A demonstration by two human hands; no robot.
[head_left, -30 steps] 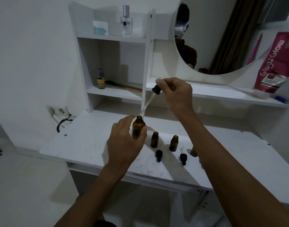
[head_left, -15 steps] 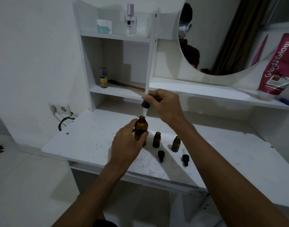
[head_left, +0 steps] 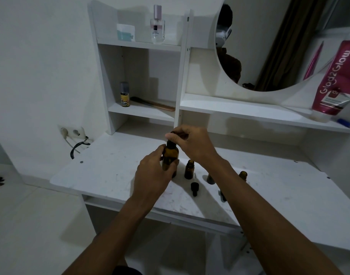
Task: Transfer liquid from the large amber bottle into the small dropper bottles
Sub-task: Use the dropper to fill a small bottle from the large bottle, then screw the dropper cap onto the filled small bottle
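Note:
The large amber bottle (head_left: 170,156) stands on the white table (head_left: 114,171), and my left hand (head_left: 153,175) grips its body. My right hand (head_left: 192,144) pinches the black dropper cap (head_left: 173,135) sitting at the bottle's neck; the glass tube is inside the bottle, out of sight. A small amber dropper bottle (head_left: 189,169) stands open just right of the big one. Another small bottle (head_left: 243,175) shows past my right forearm. A third one (head_left: 209,178) is mostly hidden by that arm. A loose black dropper cap (head_left: 195,187) lies in front.
Shelves rise behind the table: a perfume bottle (head_left: 157,24) and a jar (head_left: 125,32) on top, a small yellow can (head_left: 125,94) and a comb (head_left: 153,104) lower down. A round mirror (head_left: 269,42) and a pink tube (head_left: 335,80) are at the right. A wall socket with a cable (head_left: 74,133) sits at the left.
My right hand has lowered the dropper from above the large bottle down into its neck, so the glass tube is now inside. My left hand kept holding the bottle.

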